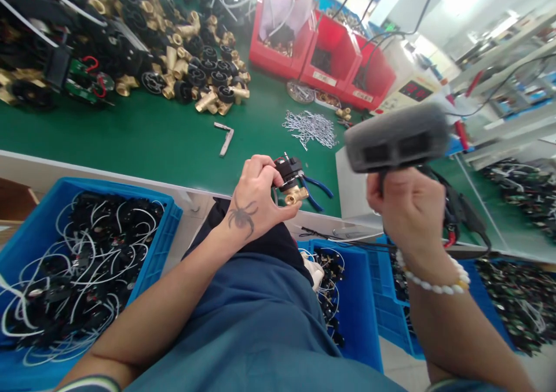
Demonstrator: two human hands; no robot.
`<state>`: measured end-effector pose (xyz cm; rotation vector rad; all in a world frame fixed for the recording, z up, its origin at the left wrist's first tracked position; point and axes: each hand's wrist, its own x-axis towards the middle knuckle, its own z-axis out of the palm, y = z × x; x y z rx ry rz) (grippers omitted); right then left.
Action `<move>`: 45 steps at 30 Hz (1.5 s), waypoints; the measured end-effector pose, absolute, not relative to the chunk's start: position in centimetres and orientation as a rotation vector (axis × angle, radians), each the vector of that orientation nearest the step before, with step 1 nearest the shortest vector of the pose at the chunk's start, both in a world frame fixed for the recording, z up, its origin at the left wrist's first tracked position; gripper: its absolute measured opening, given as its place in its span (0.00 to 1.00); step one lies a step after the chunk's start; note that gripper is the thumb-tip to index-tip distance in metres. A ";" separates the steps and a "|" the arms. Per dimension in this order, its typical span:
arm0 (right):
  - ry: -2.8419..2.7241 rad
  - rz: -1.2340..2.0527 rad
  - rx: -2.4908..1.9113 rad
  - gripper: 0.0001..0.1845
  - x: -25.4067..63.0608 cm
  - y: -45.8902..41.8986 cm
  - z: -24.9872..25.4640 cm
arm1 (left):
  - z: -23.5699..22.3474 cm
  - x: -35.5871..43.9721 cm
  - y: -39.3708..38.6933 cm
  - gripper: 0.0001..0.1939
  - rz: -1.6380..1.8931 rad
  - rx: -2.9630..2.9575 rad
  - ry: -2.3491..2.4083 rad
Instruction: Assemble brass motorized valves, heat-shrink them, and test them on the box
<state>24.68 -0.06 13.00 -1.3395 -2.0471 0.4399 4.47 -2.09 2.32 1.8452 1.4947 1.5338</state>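
Note:
Near the front edge of the green bench, my left hand (256,198) is closed around a small valve (294,195) with a brass body and a black upper housing. My thumb is at the brass part and my fingers are at the black part. My right hand (408,204), raised at the right, grips the handle of a grey pistol-shaped tool (397,137); its barrel is blurred and lies crosswise above the fist. Blue-handled pliers (319,186) lie just beside the valve. A pile of small metal pins (310,128) is beyond it.
Brass and black valve parts (204,70) are heaped at the back left. A small angled metal piece (225,137) lies on the bench (174,131). Red bins (278,59) and a box with a red display (412,91) stand behind. Blue crates (174,212) sit below.

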 end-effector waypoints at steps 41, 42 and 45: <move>-2.172 0.562 -1.392 0.38 24.1 1.0 13.9 | 2.3 4.3 -1.6 0.21 1.526 1.908 1.550; -2.093 0.583 -1.368 0.39 24.1 1.0 13.9 | 2.3 4.3 -1.6 0.21 1.533 1.910 1.557; -2.252 0.649 -1.415 0.40 23.9 1.2 13.6 | 2.3 4.4 -1.6 0.21 1.552 1.917 1.570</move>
